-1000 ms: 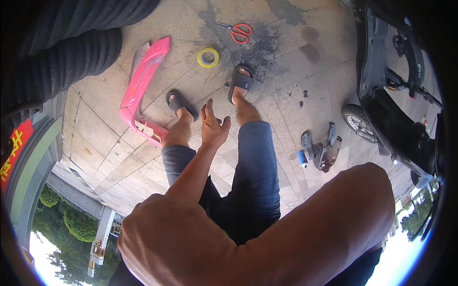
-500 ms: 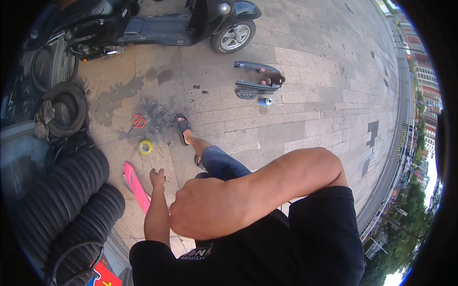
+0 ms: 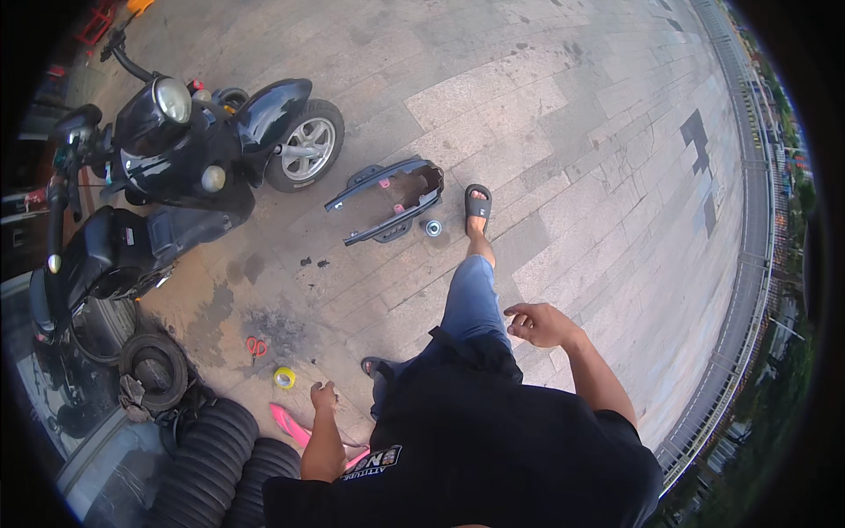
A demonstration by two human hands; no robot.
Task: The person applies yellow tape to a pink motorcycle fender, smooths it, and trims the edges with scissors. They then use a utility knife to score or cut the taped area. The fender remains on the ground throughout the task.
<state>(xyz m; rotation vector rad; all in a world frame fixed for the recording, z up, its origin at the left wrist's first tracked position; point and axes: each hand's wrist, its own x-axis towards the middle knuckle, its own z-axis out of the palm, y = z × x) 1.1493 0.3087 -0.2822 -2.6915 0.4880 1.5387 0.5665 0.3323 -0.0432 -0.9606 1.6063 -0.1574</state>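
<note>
My right hand (image 3: 539,324) hangs out to the right over the pavement, its thumb and fingers apart, holding nothing. Lower and further left, my left hand (image 3: 325,395) has loosely bent fingers and nothing visible in it. Near it on the ground lie a yellow roll of tape (image 3: 283,377), red-handled scissors (image 3: 256,347) and a long pink panel (image 3: 289,424), partly hidden by my left arm. Ahead of my feet rests a dark U-shaped plastic body panel (image 3: 429,185), apart from both hands. A can (image 3: 433,229) stands beside it, seen from above.
A black scooter (image 3: 194,207) stands at the upper left. Stacked black tyres (image 3: 207,449) line the lower left, with a loose tyre (image 3: 152,371) above them. My sandalled foot (image 3: 477,211) is forward near the can. A long railing (image 3: 757,194) curves along the right.
My right arm has swung from across my body out to the right. My view has turned and moved toward the dark panel, one foot has stepped forward, and more of the scooter shows.
</note>
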